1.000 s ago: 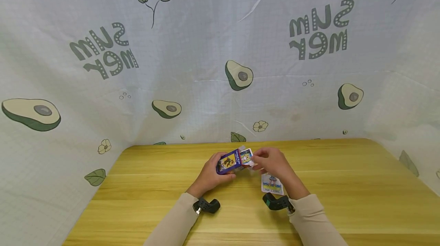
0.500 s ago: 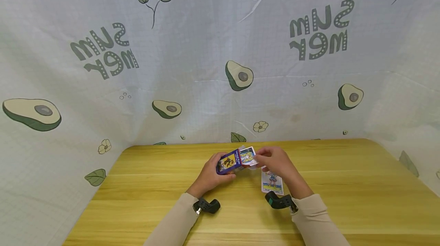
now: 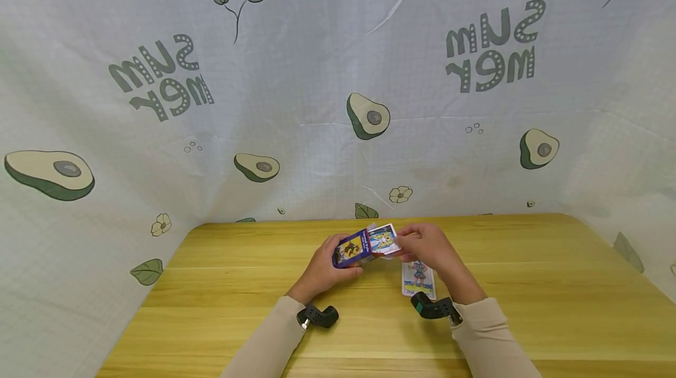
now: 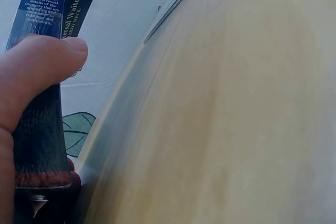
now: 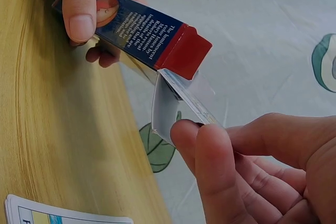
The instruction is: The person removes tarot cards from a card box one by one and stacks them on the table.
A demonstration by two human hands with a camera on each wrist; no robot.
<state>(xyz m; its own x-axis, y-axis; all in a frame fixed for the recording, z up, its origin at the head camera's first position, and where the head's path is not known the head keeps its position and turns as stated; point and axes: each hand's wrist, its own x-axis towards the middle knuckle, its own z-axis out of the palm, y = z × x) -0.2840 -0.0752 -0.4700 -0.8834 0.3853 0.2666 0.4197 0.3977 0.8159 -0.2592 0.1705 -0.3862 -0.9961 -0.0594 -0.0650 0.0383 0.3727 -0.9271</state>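
My left hand (image 3: 323, 266) grips a purple-blue tarot card box (image 3: 348, 250), thumb along its near narrow side. Its right end is open, and a red side flap (image 5: 188, 53) stands out there in the right wrist view. Tarot cards (image 3: 381, 239) stick partly out of that end, a colourful yellow-and-blue picture face up. My right hand (image 3: 432, 250) pinches their outer edge between thumb and fingers. How many cards it pinches I cannot tell. Below the right hand, another tarot card (image 3: 419, 281) lies face up on the table, its top edge partly covered.
The wooden table (image 3: 222, 296) extends around both hands. Behind it hangs a pale cloth (image 3: 317, 161) printed with avocados, leaves and lettering. Each wrist wears a black camera mount, and the right mount (image 3: 435, 307) is just over the lower edge of the lying card.
My right hand has moved slightly right, drawing the cards further out of the box. More of the picture shows, and more of the lying card is uncovered. The left hand holds still.
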